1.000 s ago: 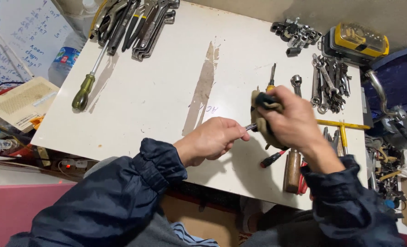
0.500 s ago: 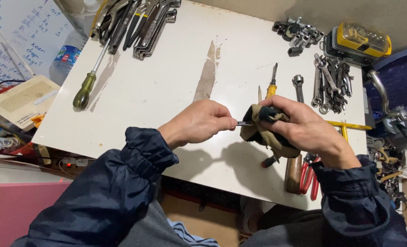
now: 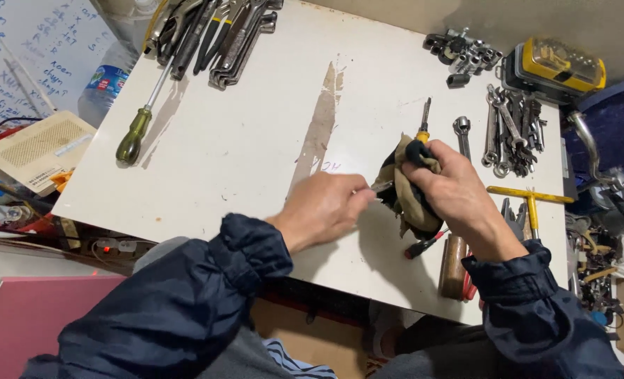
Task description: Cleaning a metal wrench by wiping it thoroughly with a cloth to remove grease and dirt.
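Two hands work close together over the near right part of a big white table [image 3: 256,154], which carries everything else in sight. Dark blue jacket sleeves [image 3: 186,309] run up from the bottom edge toward the middle. Largest of the loose gear is a pile of pliers and wrenches [image 3: 214,28] at the far left corner, then a yellow-lidded case [image 3: 561,67] at the far right whose clear top lets me see only vague small parts inside; I cannot tell what they are. Beside it lies a fan of spanners [image 3: 512,130] and a cluster of sockets [image 3: 463,49]. A long green-handled screwdriver [image 3: 133,133] lies on the left, apart from the hands. The right hand [image 3: 459,193] is closed around a tan rag [image 3: 407,200], wrapped about something dark. The left hand [image 3: 326,207] sits just to the left of the rag, its fingers pressed together in a pinch on a thin metal piece [image 3: 381,187] that pokes out of the cloth. That piece runs roughly left to right, between the two hands, the rag end to the right. A yellow T-handle [image 3: 529,196] and a wooden handle [image 3: 454,265] lie just beyond the right wrist.
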